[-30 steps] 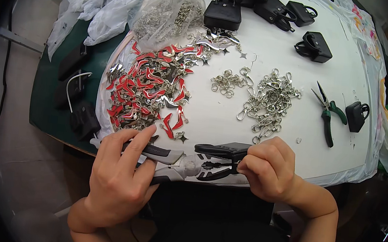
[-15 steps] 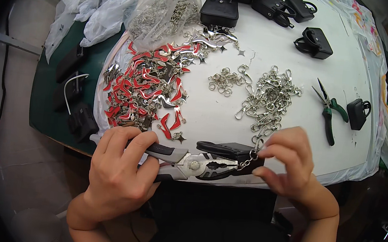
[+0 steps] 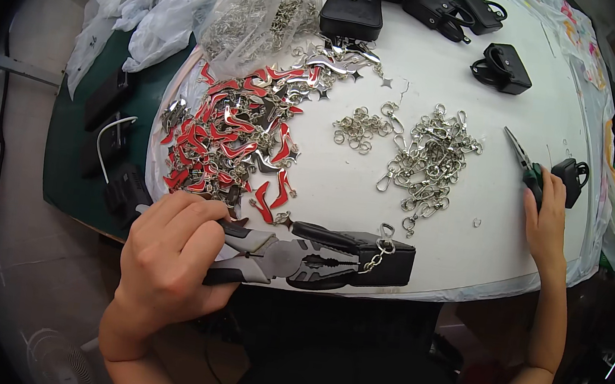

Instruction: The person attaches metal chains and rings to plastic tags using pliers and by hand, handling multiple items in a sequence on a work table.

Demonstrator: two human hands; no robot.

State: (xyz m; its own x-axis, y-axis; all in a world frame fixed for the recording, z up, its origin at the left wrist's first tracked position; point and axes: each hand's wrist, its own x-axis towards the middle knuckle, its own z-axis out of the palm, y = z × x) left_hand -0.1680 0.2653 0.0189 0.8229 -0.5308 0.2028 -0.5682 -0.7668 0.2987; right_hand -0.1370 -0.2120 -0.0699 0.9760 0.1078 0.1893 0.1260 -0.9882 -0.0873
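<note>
My left hand [image 3: 173, 260] is wrapped round the handles of large grey-and-black pliers [image 3: 285, 259] near the table's front edge. Their jaw tips meet a short silver chain [image 3: 374, 260], which ends in a small clasp [image 3: 386, 235]. Beneath the chain and the jaws lies a small black handbag [image 3: 395, 267] on its side, its handle partly covered by the pliers. Over at the right, my right hand [image 3: 549, 221] has its fingers closed round the green-and-black handles of needle-nose pliers [image 3: 526, 162], jaws pointing up and left. Part of their handles is hidden by the hand.
Red shoe-shaped charms [image 3: 233, 147] are heaped at left, below a clear bag of chains [image 3: 257, 25]. Silver swivel clasps [image 3: 431, 156] and small rings [image 3: 359, 128] lie mid-table. A loose ring [image 3: 477, 222] sits apart. More black mini handbags [image 3: 352, 13] stand at the back and right.
My right hand has let go of the clasp and moved right, onto the needle-nose pliers, which have shifted slightly. My left hand and its pliers have moved a little left.
</note>
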